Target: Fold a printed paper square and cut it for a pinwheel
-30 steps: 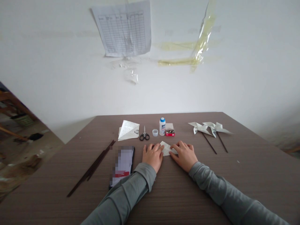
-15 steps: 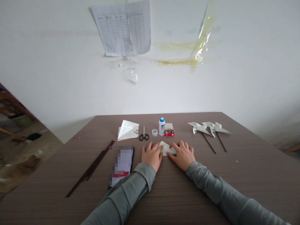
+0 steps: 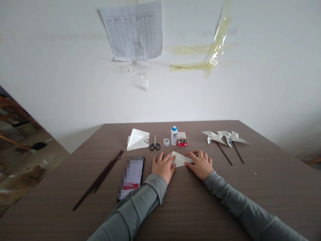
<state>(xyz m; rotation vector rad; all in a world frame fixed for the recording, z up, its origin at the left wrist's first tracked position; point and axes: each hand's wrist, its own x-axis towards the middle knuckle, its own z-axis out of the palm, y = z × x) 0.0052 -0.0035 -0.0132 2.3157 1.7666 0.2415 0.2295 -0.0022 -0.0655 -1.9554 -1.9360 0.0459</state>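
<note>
A folded piece of printed paper point(image 3: 180, 159) lies on the brown table between my hands. My left hand point(image 3: 163, 167) rests with its fingers spread, the thumb and index fingertips pressing on the paper's left edge. At the paper's narrow right end, my right hand point(image 3: 200, 164) has thumb and index finger closing around the tip, the other fingers curved. Just beyond are a white bottle with a blue cap point(image 3: 174, 135), a red box of small metal pins point(image 3: 182, 142), a small clear cup point(image 3: 166, 142) and black-handled scissors point(image 3: 154, 144).
Folded printed papers point(image 3: 136, 139) lie at the back left. Dark thin sticks point(image 3: 100, 177) and a phone point(image 3: 132, 177) are on the left. Two paper pinwheels on sticks point(image 3: 213, 137) lie at the right. The wall point(image 3: 75, 83) rises behind the table point(image 3: 250, 194).
My right hand has slid right along the paper to its narrow end, uncovering more of it. My left hand stays on the left edge.
</note>
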